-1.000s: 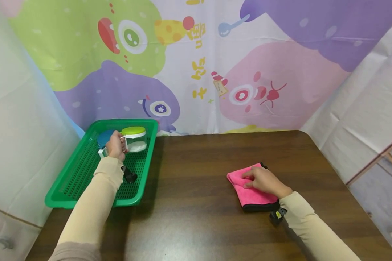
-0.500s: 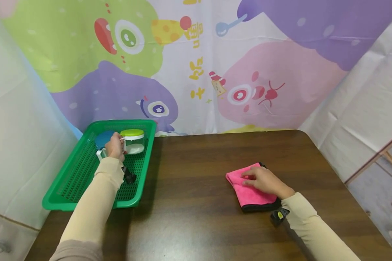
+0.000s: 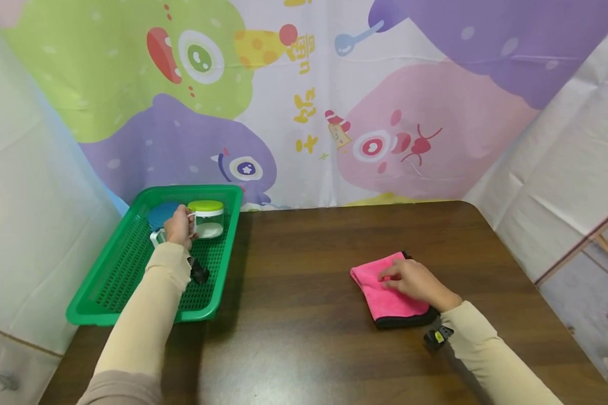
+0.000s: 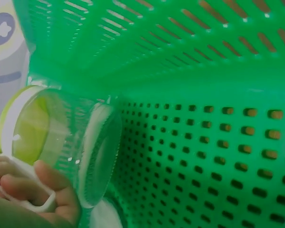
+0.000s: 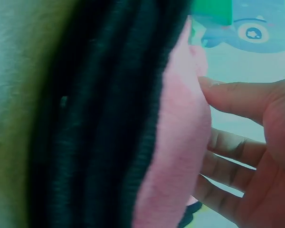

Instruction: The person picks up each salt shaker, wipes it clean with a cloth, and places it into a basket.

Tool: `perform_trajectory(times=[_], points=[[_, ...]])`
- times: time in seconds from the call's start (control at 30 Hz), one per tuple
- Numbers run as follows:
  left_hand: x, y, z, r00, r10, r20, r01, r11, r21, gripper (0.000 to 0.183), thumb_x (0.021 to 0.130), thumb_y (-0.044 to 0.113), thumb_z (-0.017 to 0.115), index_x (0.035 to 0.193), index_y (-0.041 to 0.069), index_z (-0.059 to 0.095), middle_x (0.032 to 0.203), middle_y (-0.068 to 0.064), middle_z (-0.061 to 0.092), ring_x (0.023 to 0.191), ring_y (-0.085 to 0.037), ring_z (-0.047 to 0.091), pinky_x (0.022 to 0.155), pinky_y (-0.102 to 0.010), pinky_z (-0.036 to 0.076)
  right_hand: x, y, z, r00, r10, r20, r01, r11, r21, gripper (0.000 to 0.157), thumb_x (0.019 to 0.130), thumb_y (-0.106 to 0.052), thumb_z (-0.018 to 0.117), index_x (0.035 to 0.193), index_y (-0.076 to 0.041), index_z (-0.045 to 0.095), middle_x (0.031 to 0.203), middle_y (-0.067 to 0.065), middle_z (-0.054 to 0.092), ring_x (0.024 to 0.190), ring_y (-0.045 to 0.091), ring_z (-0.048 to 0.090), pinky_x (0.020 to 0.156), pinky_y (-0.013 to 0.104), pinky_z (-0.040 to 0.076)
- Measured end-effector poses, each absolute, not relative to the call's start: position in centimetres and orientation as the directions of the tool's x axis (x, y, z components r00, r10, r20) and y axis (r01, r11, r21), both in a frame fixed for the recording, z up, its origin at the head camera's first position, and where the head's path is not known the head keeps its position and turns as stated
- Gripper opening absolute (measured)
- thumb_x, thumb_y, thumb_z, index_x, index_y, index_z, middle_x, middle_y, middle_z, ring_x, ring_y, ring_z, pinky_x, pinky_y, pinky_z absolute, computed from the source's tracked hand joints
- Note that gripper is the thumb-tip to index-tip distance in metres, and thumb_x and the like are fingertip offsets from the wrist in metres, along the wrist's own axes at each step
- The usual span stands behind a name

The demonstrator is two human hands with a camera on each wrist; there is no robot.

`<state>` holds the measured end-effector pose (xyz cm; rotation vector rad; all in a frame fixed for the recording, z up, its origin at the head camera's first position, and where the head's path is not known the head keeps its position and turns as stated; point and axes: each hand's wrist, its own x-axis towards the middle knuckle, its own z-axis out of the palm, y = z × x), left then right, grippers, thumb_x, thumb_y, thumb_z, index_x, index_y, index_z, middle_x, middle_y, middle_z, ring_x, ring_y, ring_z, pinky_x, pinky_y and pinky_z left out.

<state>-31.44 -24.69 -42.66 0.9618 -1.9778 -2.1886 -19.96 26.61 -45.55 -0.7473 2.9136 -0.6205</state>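
In the head view, my left hand (image 3: pixel 178 226) reaches into the green plastic basket (image 3: pixel 229 253) and grips the white handle of a clear storage jar (image 3: pixel 209 224) with a lime-green lid. The left wrist view shows fingers curled through that handle (image 4: pixel 48 201), and white contents at the base of the jar. Beside it stands a second container with a blue lid (image 3: pixel 161 215), partly behind the hand. On the right, a folded pink cloth (image 3: pixel 377 295) with black edging lies on the table, and my right hand (image 3: pixel 419 283) rests on it with loosely bent fingers, pinching nothing visible.
Both the basket and the cloth lie on a brown wooden table (image 3: pixel 294 315). A cartoon-printed curtain (image 3: pixel 304 169) hangs along the back edge, and pale sheets (image 3: pixel 552 180) close off the sides. The basket's raised walls surround the containers.
My right hand has slid slightly to the right on the cloth. The left hand keeps its grip on the jar handle, with the jar nearly still. The head view has shifted a little.
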Motion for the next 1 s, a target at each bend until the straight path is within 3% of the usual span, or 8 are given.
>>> perform_trajectory(times=[0.27, 0.4, 0.63, 0.87, 1.0], points=[[-29.9, -24.8, -40.5, -0.860, -0.241, -0.449, -0.428, -0.138, 0.893, 0.020, 0.097, 0.023, 0.034, 0.083, 0.016, 0.046, 0.058, 0.008, 0.044, 0.054, -0.011, 0.036, 0.077, -0.034, 0.046, -19.5, 26.7, -46.3, -0.850, -0.523, -0.063, -0.473, 0.810, -0.346, 0.020, 0.083, -0.019, 0.074, 0.102, -0.015, 0.077, 0.085, -0.004, 0.062, 0.074, 0.008, 0.049, 0.066, 0.026, 0.044], [-29.1, -25.0, -39.6, -0.877, -0.139, -0.460, -0.456, -0.059, 0.888, 0.025, 0.099, 0.023, 0.030, 0.081, 0.015, 0.045, 0.060, 0.007, 0.043, 0.058, -0.012, 0.038, 0.085, -0.036, 0.043, -19.5, 26.7, -46.2, -0.835, -0.550, -0.026, -0.508, 0.788, -0.349, 0.019, 0.085, -0.021, 0.071, 0.102, -0.015, 0.076, 0.090, -0.004, 0.067, 0.078, 0.009, 0.053, 0.071, 0.029, 0.047], [-29.6, -25.9, -40.3, -0.867, -0.066, -0.493, -0.495, 0.018, 0.868, 0.036, 0.101, 0.027, 0.028, 0.075, 0.018, 0.050, 0.061, 0.009, 0.049, 0.062, -0.011, 0.047, 0.089, -0.037, 0.033, -19.5, 26.8, -46.0, -0.864, -0.501, -0.060, -0.437, 0.802, -0.407, 0.021, 0.087, -0.023, 0.069, 0.105, -0.013, 0.075, 0.093, -0.001, 0.068, 0.081, 0.011, 0.055, 0.073, 0.030, 0.047], [-29.3, -26.7, -40.9, -0.864, -0.028, -0.503, -0.503, 0.109, 0.857, 0.028, 0.102, 0.030, 0.026, 0.105, 0.014, 0.049, 0.072, 0.012, 0.057, 0.072, -0.007, 0.054, 0.092, -0.035, 0.032, -19.5, 27.1, -45.3, -0.875, -0.484, -0.027, -0.426, 0.794, -0.434, 0.017, 0.087, -0.019, 0.068, 0.101, -0.011, 0.074, 0.098, 0.004, 0.072, 0.088, 0.018, 0.063, 0.079, 0.037, 0.052], [-28.8, -27.0, -40.9, -0.865, 0.004, -0.502, -0.496, 0.151, 0.855, 0.032, 0.102, 0.029, 0.026, 0.106, 0.014, 0.054, 0.073, 0.012, 0.059, 0.078, -0.007, 0.057, 0.095, -0.037, 0.032, -19.5, 27.3, -45.1, -0.873, -0.487, -0.012, -0.435, 0.790, -0.433, 0.018, 0.087, -0.019, 0.068, 0.102, -0.010, 0.074, 0.099, 0.005, 0.072, 0.089, 0.019, 0.064, 0.079, 0.037, 0.052]])
